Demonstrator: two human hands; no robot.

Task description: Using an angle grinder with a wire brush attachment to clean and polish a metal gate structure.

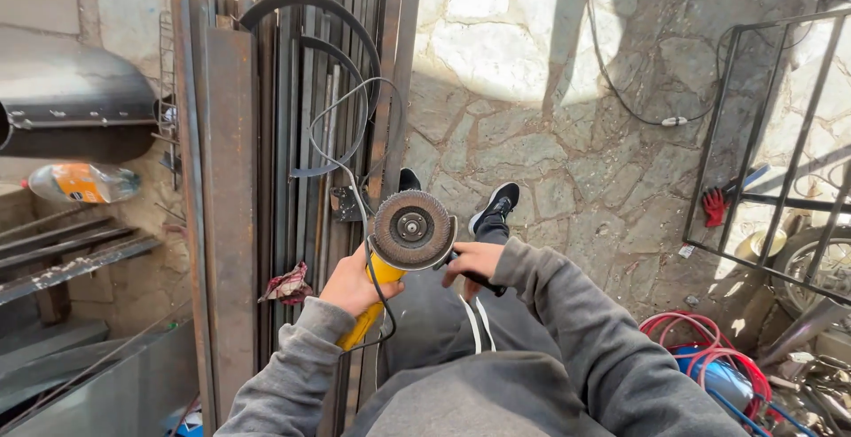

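Observation:
I hold a yellow angle grinder (401, 242) in front of my body, its worn round disc (411, 227) facing up at me. My left hand (353, 284) is wrapped around the yellow body. My right hand (472, 262) grips the black side handle to the right of the disc. The grinder's grey cable (355, 162) loops up over a stack of long rusty steel bars and angle sections (266, 136) that lies to my left. My black shoes (496, 204) stand on the stone paving beyond the disc.
A red rag (288, 284) lies on the steel bars. A black metal frame (771, 144) stands at the right, with a red glove (714, 207) by it. Coiled red hose (709, 348) is at the lower right. A black cable (638, 109) crosses the paving. A plastic bottle (81, 183) lies far left.

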